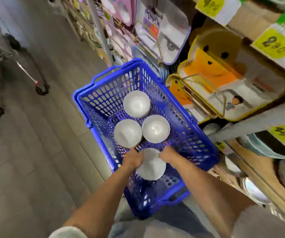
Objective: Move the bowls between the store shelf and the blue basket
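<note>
**Hands clamped on a fourth bowl**

Left hand [132, 158] and right hand [168, 155] are wrapped round a white bowl [151, 167] at the blue basket [195, 140]'s near end. Three bowls [127, 133] are seated further inside. Loading or unloading cannot be told.

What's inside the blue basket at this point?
Four white bowls in the blue basket: far bowl, left bowl, right bowl on its floor, nearest bowl held by left hand and right hand. Floor beneath them is covered; stacking unclear.
</note>
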A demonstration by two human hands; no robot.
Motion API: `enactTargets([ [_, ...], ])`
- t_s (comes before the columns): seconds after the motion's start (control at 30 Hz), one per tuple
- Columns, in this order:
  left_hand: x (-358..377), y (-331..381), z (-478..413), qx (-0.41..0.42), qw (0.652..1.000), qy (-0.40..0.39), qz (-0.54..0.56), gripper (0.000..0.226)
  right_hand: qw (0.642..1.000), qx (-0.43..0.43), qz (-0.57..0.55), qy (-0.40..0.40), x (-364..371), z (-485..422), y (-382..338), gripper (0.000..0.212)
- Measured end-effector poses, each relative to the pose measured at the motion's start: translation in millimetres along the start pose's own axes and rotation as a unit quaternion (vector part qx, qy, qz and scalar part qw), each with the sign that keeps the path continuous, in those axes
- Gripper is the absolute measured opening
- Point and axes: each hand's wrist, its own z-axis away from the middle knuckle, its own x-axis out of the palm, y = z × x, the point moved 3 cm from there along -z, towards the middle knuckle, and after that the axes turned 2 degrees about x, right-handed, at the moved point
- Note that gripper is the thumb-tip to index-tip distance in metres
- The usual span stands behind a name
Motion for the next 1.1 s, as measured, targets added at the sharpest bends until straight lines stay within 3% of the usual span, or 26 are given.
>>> enactTargets([
  [0.1, 15.9, -12.2, -32.1, -0.041, 0.988, -0.055, -0.139, 0.04, 0.999, 0.023, 0.033, -0.023, 20.9, -18.3, 2.5, 0.043],
  [0.2, 31.6, -10.9, -44.9, -0.024, 0.977, -0.081, -0.194, 0.044, 0.996, 0.083, 0.019, -0.004, 33.4, -27.8, 6.5, 0.039],
  [0.3, 39.6, -15.4, -47.2, -0.049, 0.97, -0.053, -0.231, 0.048, 0.993, 0.109, 0.002, 0.043, 35.1, -30.8, 7.8, 0.035],
  [0.43, 43.4, -18.9, -39.2, -0.095, 0.971, -0.037, -0.218, 0.055, 0.99, 0.102, -0.001, 0.092, 31.3, -26.0, 4.6, 0.033],
  [0.57, 34.1, -8.0, -35.1, -0.085, 0.979, -0.053, -0.177, 0.054, 0.988, 0.103, 0.03, 0.107, 14.3, -17.6, -1.7, 0.03],
  [0.8, -0.8, 23.2, -9.6, 0.006, 0.987, -0.082, -0.141, 0.046, 0.99, 0.085, 0.079, 0.083, -37.5, 15.9, -2.8, 0.032],
  [0.93, -24.5, 44.7, 7.3, 0.075, 0.983, -0.071, -0.151, 0.041, 0.996, 0.026, 0.033, 0.077, -69.3, 50.7, -2.3, 0.019],
  [1.1, -59.7, 73.6, 38.1, 0.205, 0.974, -0.028, -0.091, 0.037, 0.992, 0.019, -0.048, 0.114, -98.8, 120.7, -5.2, 0.023],
])
